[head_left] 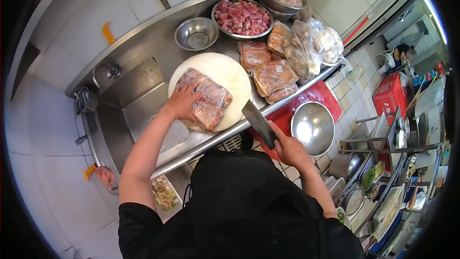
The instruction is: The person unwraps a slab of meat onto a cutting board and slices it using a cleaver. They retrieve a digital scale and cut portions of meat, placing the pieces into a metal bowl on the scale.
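While the left grip (184, 101) braces the wrapped meat pack (213, 98), press evenly, thumb and fingertips well back from the cleaver (258, 123) side, pack flat on the round board (238, 79). Left grip: open, fingers spread, palm down, touching the plastic, not wrapped round it. Pack sits under and right of it. Right grip (290, 151): closed round the cleaver handle, blade pointing up-left from it, off the board. More wrapped packs (274, 76) ahead of right grip, steel bowl (312, 129) just right of it
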`<state>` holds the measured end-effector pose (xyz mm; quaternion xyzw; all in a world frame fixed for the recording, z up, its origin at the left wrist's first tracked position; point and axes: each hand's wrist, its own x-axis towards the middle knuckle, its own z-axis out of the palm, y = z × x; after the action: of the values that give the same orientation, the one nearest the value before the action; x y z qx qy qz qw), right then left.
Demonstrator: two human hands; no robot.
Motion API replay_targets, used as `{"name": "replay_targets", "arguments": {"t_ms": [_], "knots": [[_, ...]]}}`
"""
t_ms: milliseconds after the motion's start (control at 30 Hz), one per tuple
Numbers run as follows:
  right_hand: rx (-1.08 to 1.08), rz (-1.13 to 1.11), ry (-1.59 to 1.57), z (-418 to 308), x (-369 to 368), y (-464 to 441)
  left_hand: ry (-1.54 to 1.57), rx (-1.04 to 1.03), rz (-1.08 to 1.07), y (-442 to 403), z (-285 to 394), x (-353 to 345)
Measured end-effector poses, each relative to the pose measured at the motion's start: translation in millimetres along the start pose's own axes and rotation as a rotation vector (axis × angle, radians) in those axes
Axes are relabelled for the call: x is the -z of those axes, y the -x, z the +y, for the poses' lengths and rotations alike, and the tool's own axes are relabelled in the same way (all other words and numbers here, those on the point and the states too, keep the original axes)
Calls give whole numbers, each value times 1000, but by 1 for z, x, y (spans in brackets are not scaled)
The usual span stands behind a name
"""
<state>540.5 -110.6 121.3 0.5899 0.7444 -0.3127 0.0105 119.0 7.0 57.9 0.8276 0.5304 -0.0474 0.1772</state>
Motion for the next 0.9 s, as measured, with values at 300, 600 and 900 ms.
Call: {"name": "replay_targets", "arguments": {"t_ms": [300,600,900], "knots": [[-86,26,-139,27,-19,6,-66,-171,207,23,-12,-34],[-56,50,-101,13,-10,-8,-69,-108,556,53,-14,-111],[-51,39,-52,2,-7,-17,231,119,669,59,18,-153]]}}
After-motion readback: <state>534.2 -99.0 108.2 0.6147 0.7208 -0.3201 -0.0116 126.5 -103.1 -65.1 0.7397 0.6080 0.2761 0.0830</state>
